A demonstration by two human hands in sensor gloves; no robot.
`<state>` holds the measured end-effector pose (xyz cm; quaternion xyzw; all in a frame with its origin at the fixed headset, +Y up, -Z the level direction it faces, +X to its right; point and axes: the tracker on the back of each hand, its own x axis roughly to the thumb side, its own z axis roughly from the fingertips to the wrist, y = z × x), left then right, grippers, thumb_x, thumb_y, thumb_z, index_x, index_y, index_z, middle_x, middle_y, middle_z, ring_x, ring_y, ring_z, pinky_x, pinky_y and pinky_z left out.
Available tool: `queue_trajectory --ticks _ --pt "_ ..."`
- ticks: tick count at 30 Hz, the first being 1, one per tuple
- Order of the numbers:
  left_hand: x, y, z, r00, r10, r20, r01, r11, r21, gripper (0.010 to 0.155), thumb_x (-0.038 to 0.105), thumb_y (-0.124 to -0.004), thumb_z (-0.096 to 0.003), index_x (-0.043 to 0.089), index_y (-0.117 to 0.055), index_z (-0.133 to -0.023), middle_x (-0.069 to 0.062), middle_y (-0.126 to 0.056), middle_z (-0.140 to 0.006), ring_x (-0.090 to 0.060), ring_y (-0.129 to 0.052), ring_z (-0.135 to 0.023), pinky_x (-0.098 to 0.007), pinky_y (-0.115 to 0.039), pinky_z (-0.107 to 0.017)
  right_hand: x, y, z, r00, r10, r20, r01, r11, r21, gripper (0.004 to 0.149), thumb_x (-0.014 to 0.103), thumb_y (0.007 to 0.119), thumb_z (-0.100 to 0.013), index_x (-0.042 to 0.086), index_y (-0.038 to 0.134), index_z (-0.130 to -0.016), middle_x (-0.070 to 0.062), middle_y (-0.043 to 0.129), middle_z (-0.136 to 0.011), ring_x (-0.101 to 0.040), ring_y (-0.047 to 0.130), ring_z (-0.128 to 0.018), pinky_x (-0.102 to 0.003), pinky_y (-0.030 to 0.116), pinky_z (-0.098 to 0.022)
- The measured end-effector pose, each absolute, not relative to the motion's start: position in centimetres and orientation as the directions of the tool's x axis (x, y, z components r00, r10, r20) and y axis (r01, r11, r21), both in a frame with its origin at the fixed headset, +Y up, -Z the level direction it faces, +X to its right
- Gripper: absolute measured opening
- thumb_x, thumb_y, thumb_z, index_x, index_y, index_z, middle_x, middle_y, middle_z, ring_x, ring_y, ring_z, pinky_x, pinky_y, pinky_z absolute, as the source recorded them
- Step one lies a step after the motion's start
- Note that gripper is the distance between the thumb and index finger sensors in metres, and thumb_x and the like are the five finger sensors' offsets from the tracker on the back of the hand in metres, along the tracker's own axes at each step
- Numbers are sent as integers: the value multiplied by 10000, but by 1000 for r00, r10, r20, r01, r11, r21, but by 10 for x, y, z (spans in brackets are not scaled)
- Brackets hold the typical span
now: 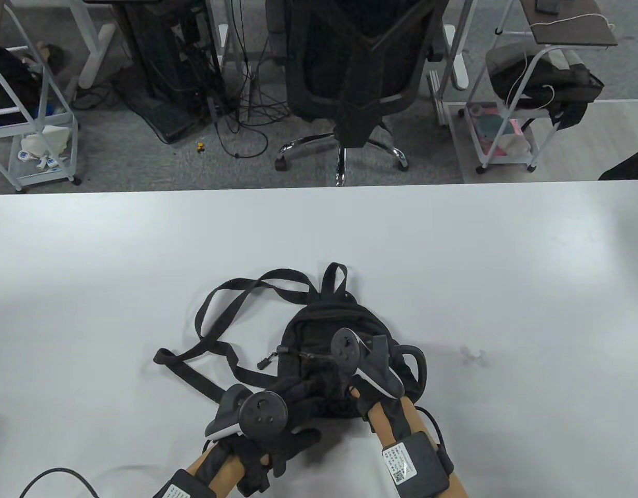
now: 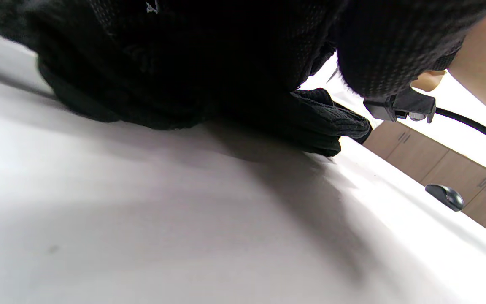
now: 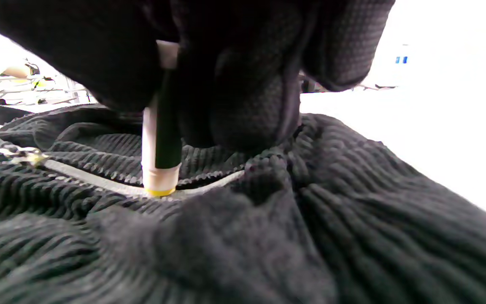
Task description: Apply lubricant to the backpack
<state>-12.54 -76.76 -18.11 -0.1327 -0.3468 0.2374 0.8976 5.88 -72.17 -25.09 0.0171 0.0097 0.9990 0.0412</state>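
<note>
A small black corduroy backpack (image 1: 319, 332) lies flat on the white table (image 1: 454, 259), straps spread to the left. My right hand (image 1: 360, 384) grips a white lubricant stick (image 3: 158, 169) upright; its yellow tip presses on the backpack's zipper (image 3: 78, 175), with the zipper slider (image 3: 19, 155) to the left. My left hand (image 1: 293, 399) rests on the backpack's near left side and holds the fabric down; in the left wrist view the backpack (image 2: 175, 63) fills the top and the fingers cannot be told apart. The zipper pull (image 1: 267, 360) hangs left of the pocket.
A small clear cap (image 1: 473, 355) lies on the table right of the backpack. A black office chair (image 1: 355, 67) and metal racks stand beyond the far edge. A computer mouse (image 2: 445, 196) sits far off on the table in the left wrist view.
</note>
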Motion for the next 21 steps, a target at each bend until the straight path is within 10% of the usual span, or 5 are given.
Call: queue_trajectory --ticks 21 --pt "-127 -768 -181 644 525 557 -337 848 -409 665 529 -822 -466 157 -766 -1014 -126 -604 -1121 -435 -561 -1010 -640 -549 -717 56 -720 -253 -996 80 29 -79 -996 27 411 481 888 -491 380 831 -885 63 991 -737 -138 1095 -518 -436 825 -574"
